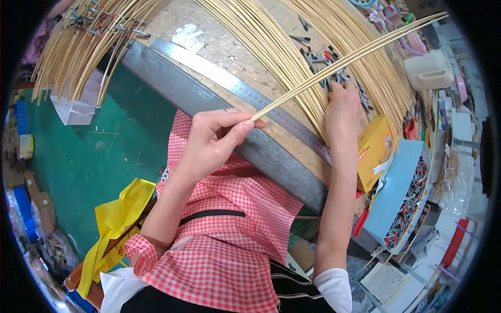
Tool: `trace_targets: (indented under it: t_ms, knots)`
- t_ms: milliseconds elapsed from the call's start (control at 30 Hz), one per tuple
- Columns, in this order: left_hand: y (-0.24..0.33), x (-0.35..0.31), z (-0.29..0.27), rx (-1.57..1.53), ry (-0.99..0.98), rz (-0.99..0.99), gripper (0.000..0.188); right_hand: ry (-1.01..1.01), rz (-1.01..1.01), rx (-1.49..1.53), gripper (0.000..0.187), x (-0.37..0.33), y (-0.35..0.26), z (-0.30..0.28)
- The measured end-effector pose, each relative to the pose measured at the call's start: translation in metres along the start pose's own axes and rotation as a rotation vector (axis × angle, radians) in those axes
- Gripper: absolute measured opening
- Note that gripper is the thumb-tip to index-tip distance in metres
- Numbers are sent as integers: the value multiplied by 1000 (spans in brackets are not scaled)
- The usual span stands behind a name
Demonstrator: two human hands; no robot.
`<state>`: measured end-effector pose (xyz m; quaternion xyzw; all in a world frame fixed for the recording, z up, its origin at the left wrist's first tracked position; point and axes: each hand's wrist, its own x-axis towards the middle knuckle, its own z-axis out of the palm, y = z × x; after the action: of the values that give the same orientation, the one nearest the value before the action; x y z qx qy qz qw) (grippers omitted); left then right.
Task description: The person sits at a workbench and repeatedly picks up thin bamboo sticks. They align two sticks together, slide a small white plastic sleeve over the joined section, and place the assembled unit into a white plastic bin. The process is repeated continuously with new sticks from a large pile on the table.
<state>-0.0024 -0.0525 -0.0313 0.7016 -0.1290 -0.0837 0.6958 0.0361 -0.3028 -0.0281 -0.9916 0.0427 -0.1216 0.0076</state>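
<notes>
My left hand pinches the near ends of a few thin bamboo sticks between thumb and forefinger. These slant up to the far right, above the worktable and over my right hand's fingertips. My right hand reaches into a loose pile of small spring clips, black and metal with some red tips. Its fingers are curled around a clip there, partly hidden. Long bundles of bamboo sticks lie on both sides of the pile.
A steel ruler lies along the table's grey front edge. At left, clipped sticks overhang the edge. On the right stand a yellow box, a light-blue box full of clips and a white jug. Yellow cloth hangs at lower left.
</notes>
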Motion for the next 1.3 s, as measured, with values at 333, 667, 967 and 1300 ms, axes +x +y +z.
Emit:
trace_targets:
  t_ms: [333,667,967,1300]
  knots:
    - [-3,-4,7,-146,-81,-114,21,-6,185,829,23,-43,-12,-38]
    - [-5,-11,15,-218,-164,-146,20,-151,264,1672,24,-108,-45,-34]
    - [-2,-10,18,-181,-261,-101,19,-11,259,1624,19,-112,-52,-34]
    - [-8,-11,21,-145,-249,-18,18,12,295,1693,17,-116,-55,-28]
